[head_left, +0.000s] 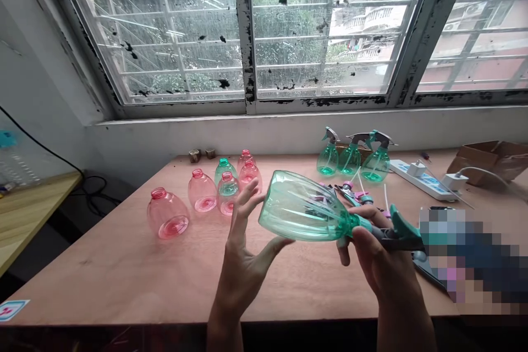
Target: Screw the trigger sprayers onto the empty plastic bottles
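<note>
A green spray bottle (305,209) is held on its side above the table, its base toward the left and its grey-and-green trigger head (400,231) toward the right. My right hand (379,258) grips it at the neck, thumb in front. By the base, my left hand (247,247) is open, with fingers and thumb spread apart; its thumb lies just under the bottle, and I cannot tell whether it touches. Behind the held bottle lie loose spray heads (358,195) with white tubes, partly hidden.
Several headless pink bottles (167,214) and a green bottle (224,168) stand at the left back. Green spray bottles with heads (375,162) stand by the wall. A power strip (424,180) with plugs and a cardboard box (490,162) sit at right. A blurred patch covers the right front.
</note>
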The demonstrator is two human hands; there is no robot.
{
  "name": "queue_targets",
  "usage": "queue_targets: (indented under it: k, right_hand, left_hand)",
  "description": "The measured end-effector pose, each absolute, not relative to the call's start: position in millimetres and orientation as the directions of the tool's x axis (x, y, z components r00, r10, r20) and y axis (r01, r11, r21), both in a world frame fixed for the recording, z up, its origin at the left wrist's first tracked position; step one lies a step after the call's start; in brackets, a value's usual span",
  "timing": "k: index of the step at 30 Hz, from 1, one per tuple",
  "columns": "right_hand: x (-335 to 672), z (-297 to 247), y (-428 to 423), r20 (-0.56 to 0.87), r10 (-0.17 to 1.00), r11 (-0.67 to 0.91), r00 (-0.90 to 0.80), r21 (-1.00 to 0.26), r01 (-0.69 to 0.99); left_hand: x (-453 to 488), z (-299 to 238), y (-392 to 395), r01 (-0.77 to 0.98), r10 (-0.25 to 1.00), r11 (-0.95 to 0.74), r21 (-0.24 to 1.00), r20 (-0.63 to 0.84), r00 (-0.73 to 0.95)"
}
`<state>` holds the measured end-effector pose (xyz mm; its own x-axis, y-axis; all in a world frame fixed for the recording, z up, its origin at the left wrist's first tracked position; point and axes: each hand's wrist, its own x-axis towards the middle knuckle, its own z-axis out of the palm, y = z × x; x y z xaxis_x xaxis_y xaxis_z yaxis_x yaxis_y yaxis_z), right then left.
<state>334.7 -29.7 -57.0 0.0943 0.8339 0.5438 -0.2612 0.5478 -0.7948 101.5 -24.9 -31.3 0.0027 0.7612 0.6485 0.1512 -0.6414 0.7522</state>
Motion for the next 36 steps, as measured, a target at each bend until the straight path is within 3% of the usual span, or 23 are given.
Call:
queue_targets:
  k: [7, 13, 17, 21, 25, 28, 34, 36]
  right_hand:
    - [331.5, -57.6, -36.2, 0.646, 0.748, 0.653, 0.152, -0.757, 0.004]
    - [343.8, -59.2, -25.9, 0.68, 0.733, 0.668, -0.005, -0.721, -0.183]
    - [339.7, -56.3, -34.0, 0.657, 0.749, 0.662, 0.087, -0.746, -0.064]
    - [328.5, -53.3, -43.5, 0.631, 0.759, 0.64, 0.16, -0.768, -0.013]
    - [329.1, -55.0, -35.0, 0.556, 0.818, 0.575, 0.147, -0.798, -0.179]
    - [335.3, -57.4, -26.5, 0.608, 0.787, 0.614, 0.108, -0.753, -0.235]
    - [333.8, -56.4, -37.1, 0.691, 0.698, 0.693, 0.189, -0.718, 0.07]
    - [330.5, -54.8, -41.3, 0.686, 0.694, 0.683, 0.217, -0.723, 0.102]
  left_hand:
    - [107.6, -32.2, -27.4, -0.009, 0.837, -0.546, 0.838, 0.544, -0.057]
    - [102.6, -31.2, -28.2, 0.176, 0.775, -0.623, 0.762, 0.632, 0.003]
    - [104.4, -33.7, -28.5, 0.018, 0.803, -0.595, 0.803, 0.593, 0.059]
    - [107.1, -31.5, -28.1, -0.074, 0.819, -0.574, 0.815, 0.573, -0.039]
    - [102.2, -29.2, -27.4, 0.023, 0.789, -0.614, 0.789, 0.614, -0.025]
    - [99.8, -30.1, -28.1, 0.107, 0.763, -0.643, 0.758, 0.646, 0.012]
    - [106.9, -30.5, -27.2, -0.036, 0.835, -0.551, 0.834, 0.551, -0.011]
    - [108.3, -30.2, -24.8, -0.025, 0.836, -0.548, 0.836, 0.547, -0.033]
